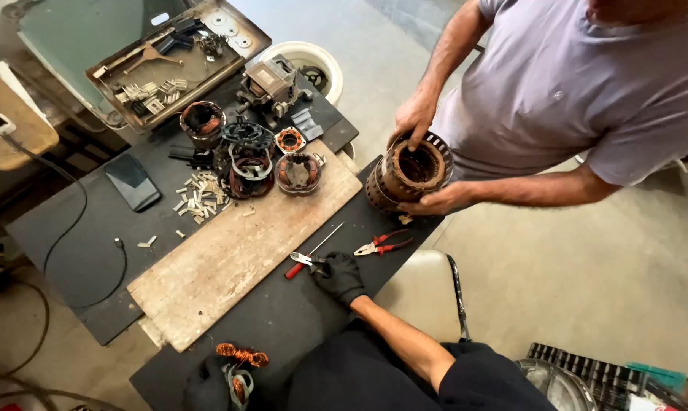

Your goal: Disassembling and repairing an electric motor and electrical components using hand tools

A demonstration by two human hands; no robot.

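My right hand (340, 275), in a black glove, rests on the dark table (93, 251) and grips a small pair of cutters (306, 260). Their jaws lie across a red-handled screwdriver (313, 250). My left hand (207, 384), also in a black glove, is low at the table's near edge. It holds a bundle of copper wire (241, 356) with a white tie. Red-handled pliers (382, 245) lie just right of my right hand. Across the table another person in a lilac shirt holds a rusty motor stator (406, 173) with both hands.
A worn wooden board (230, 259) lies across the table with several stators and coils (249, 156) at its far end. Small white strips (199, 198) lie beside them. A phone (132, 181), a cable, a parts tray (176, 57), a motor (271, 85) and a white bucket (313, 65) stand farther off.
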